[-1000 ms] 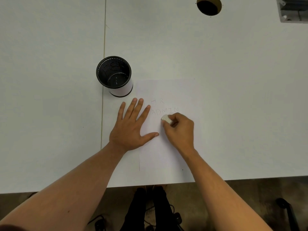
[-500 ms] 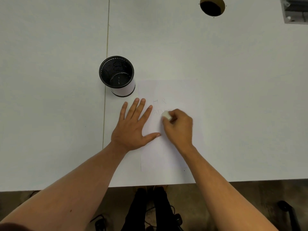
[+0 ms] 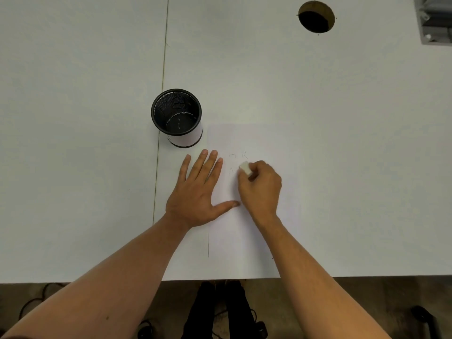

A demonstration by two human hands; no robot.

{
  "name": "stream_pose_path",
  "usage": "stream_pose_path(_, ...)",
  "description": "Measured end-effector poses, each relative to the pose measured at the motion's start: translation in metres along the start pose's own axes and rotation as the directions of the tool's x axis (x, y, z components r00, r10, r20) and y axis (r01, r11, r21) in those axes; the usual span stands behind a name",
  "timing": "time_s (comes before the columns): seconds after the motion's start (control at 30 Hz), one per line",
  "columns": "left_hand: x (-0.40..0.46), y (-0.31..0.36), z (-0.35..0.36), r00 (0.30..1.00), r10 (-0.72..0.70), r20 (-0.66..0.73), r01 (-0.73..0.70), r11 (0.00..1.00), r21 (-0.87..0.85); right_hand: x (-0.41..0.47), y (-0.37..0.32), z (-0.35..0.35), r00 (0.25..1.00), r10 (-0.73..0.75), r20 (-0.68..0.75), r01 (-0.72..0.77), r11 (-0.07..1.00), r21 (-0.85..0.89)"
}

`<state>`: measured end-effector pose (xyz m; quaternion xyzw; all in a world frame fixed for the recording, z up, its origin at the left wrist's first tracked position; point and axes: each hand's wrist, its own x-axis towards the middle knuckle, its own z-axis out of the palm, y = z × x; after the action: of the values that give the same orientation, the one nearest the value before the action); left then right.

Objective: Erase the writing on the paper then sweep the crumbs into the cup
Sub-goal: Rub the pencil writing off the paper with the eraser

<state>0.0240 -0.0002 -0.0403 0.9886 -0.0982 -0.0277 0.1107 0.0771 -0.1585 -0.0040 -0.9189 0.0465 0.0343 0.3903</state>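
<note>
The right hand (image 3: 263,187) pinches a white eraser (image 3: 245,167), its long axis slanting up-left, against the paper (image 3: 254,231) below the "HR" writing (image 3: 238,155), while the left hand (image 3: 195,192) presses flat beside the cup (image 3: 176,117).

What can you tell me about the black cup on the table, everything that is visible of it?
The cup is a round black mesh holder with a solid black rim and a black base ring; its near side looks pale, perhaps reflection. It stands upright on the white table, on a seam between panels, just beyond the left hand and beside the paper's far left corner. Nothing touches it. Whether anything lies inside cannot be told.
</note>
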Motion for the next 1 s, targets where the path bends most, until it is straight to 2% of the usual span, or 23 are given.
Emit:
stream_pose_path(0.1, 0.0, 0.0, 0.001, 1.0, 0.008, 0.01, -0.007, 1.0, -0.025, -0.01, -0.007, 0.006, 0.981, -0.111, 0.156, 0.118, 0.992, -0.037)
stream_pose_path(0.23, -0.001, 0.0, 0.001, 1.0, -0.006, -0.006, 0.006, 1.0, -0.01, 0.001, 0.0, 0.002, 1.0, -0.029, 0.009, 0.03, 0.999, -0.013)
stream_pose_path(0.33, 0.0, 0.0, 0.002, 1.0, 0.004, 0.004, -0.004, 1.0, -0.025, -0.007, -0.005, 0.005, 0.98, -0.13, 0.151, 0.138, 0.99, -0.039)
stream_pose_path(0.37, 0.0, 0.0, 0.002, 1.0, 0.002, 0.003, -0.002, 1.0, -0.023, -0.006, -0.004, 0.004, 0.98, -0.124, 0.153, 0.132, 0.99, -0.043)
stream_pose_path(0.47, -0.001, 0.001, 0.002, 1.0, -0.008, -0.001, 0.008, 1.0, -0.006, 0.003, 0.001, 0.001, 0.999, -0.038, 0.009, 0.038, 0.999, -0.022)
stream_pose_path(0.6, 0.0, 0.0, 0.001, 1.0, 0.0, 0.017, 0.0, 1.0, -0.023, -0.006, -0.007, 0.006, 0.981, -0.123, 0.147, 0.131, 0.991, -0.041)
stream_pose_path(0.7, 0.0, 0.001, 0.001, 1.0, -0.01, 0.014, 0.01, 1.0, 0.0, 0.005, 0.0, 0.001, 0.999, -0.033, 0.0, 0.033, 0.999, -0.03)
stream_pose_path(0.73, -0.001, 0.001, 0.001, 1.0, -0.009, 0.013, 0.009, 1.0, -0.001, 0.004, 0.0, 0.001, 1.0, -0.029, -0.008, 0.029, 0.999, -0.026)
stream_pose_path(0.83, 0.0, 0.001, 0.0, 1.0, -0.002, 0.021, 0.002, 1.0, -0.019, -0.005, -0.005, 0.005, 0.984, -0.114, 0.138, 0.121, 0.992, -0.041)
stream_pose_path(0.87, 0.001, 0.001, 0.0, 1.0, -0.004, 0.023, 0.004, 1.0, -0.015, -0.003, -0.004, 0.004, 0.986, -0.1, 0.134, 0.107, 0.993, -0.046)
stream_pose_path(0.97, 0.0, 0.001, 0.001, 1.0, -0.013, 0.028, 0.013, 1.0, 0.004, 0.004, 0.0, 0.002, 1.0, -0.014, -0.003, 0.014, 1.0, -0.021)
stream_pose_path(1.0, 0.0, 0.0, 0.001, 0.999, -0.012, 0.032, 0.012, 1.0, 0.0, 0.001, -0.002, 0.003, 0.999, -0.035, 0.018, 0.035, 0.999, -0.017)
